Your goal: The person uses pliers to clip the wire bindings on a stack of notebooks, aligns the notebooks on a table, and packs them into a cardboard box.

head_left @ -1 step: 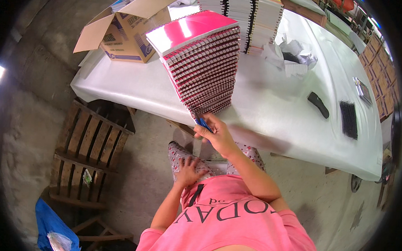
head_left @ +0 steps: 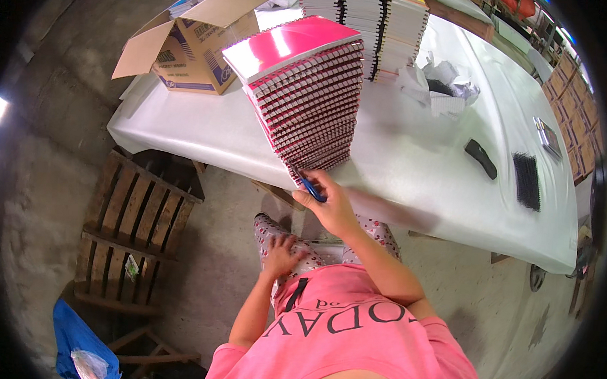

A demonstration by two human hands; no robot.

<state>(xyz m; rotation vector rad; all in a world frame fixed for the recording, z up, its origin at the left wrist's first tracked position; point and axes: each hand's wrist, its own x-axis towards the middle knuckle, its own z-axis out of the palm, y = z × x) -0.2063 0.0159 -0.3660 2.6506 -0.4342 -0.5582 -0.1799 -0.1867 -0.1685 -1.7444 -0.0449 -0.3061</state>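
My right hand point(head_left: 326, 202) is closed around what look like blue-handled pliers point(head_left: 313, 190). Their tip is at the lower left corner of a tall stack of spiral-bound notebooks point(head_left: 313, 99), by the coil ends; the jaws are too small to make out. The top notebook has a glossy pink cover, and the reddish coil bindings face me. The stack stands at the near edge of the white-covered table point(head_left: 411, 170). On my patterned trouser leg rests my left hand point(head_left: 282, 257), holding nothing, its fingers slightly bent.
An open cardboard box point(head_left: 194, 59) stands left of the stack. Behind it rise more bound books point(head_left: 359, 31) with black coils. Crumpled white paper point(head_left: 454, 88), a black handle-shaped object point(head_left: 480, 159) and a black bristly strip point(head_left: 527, 182) lie to the right. A wooden pallet point(head_left: 132, 227) is at lower left.
The fingers of my left hand have drawn closer together on my leg. The pliers in my right hand have turned slightly, and their handles look closer together.
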